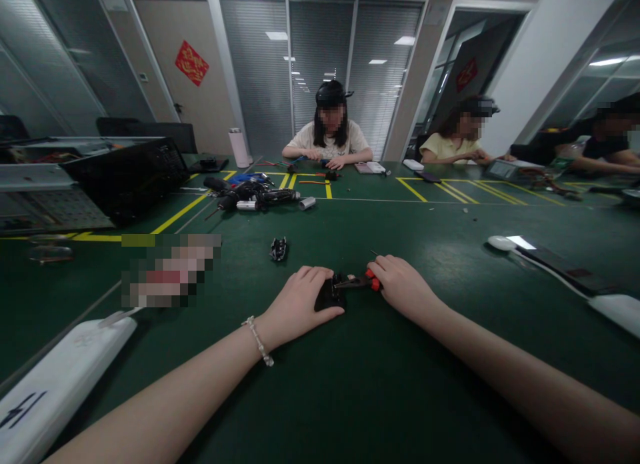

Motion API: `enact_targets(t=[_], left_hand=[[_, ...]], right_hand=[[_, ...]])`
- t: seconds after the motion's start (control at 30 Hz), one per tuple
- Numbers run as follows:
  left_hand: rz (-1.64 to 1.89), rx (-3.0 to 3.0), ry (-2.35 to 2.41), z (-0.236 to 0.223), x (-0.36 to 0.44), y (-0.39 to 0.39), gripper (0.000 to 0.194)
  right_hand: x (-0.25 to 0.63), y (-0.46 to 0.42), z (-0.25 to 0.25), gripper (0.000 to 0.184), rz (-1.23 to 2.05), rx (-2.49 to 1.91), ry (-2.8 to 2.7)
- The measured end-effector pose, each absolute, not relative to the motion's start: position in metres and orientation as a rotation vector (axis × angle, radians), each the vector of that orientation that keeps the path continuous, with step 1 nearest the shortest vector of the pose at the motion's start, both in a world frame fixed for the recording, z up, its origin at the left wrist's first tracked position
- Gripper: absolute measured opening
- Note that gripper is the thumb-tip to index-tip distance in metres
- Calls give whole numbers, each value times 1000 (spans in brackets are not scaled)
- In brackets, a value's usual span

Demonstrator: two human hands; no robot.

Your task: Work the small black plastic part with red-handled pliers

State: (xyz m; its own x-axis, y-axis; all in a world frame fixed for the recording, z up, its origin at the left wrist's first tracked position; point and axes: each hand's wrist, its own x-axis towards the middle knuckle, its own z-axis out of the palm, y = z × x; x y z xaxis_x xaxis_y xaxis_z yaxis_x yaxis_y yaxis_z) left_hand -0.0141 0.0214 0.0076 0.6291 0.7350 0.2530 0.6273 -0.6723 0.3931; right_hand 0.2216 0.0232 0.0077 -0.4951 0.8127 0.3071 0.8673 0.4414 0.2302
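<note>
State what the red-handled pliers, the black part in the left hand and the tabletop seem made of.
Red-handled pliers: likely dull, dark metal, from the greyish sheen; red handles look plastic or rubber, evenly coloured. Black part: perhaps matte plastic, barely reflecting light, though partly covered. Tabletop: green, possibly a rubbery mat or coating, satin, given its blurred glare.

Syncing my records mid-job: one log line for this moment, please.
left hand: holds black part | right hand: holds red-handled pliers, tips at black part | nearby: dark piece
</note>
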Motion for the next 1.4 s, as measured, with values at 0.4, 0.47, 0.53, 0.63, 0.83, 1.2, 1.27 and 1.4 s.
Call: enact_targets(t=[0.4,0.47,0.53,0.63,0.83,1.2,1.27,1.4], left_hand=[[592,2587,1114,4,-14,22,53],[584,2589,1112,5,-14,22,53],[574,2590,1115,6,-14,22,53],[568,2592,1123,7,-14,22,54],[571,2586,1112,8,-15,21,53],[601,2605,1115,7,-13,21,52],[601,2606,1114,7,-13,21,52],[596,2605,1109,7,-14,21,52]], right_hand=[[223,24,5,30,-542,-1450,-2548],[223,24,5,30,-551,-1451,-2546],[223,24,6,30,-556,-1452,-2544],[222,24,7,30,-542,-1444,-2545],[222,23,9,31,-512,-1430,-2556],[221,22,9,29,-550,-1434,-2554],[221,22,9,29,-547,-1436,-2558],[221,22,9,29,-552,-1440,-2545]])
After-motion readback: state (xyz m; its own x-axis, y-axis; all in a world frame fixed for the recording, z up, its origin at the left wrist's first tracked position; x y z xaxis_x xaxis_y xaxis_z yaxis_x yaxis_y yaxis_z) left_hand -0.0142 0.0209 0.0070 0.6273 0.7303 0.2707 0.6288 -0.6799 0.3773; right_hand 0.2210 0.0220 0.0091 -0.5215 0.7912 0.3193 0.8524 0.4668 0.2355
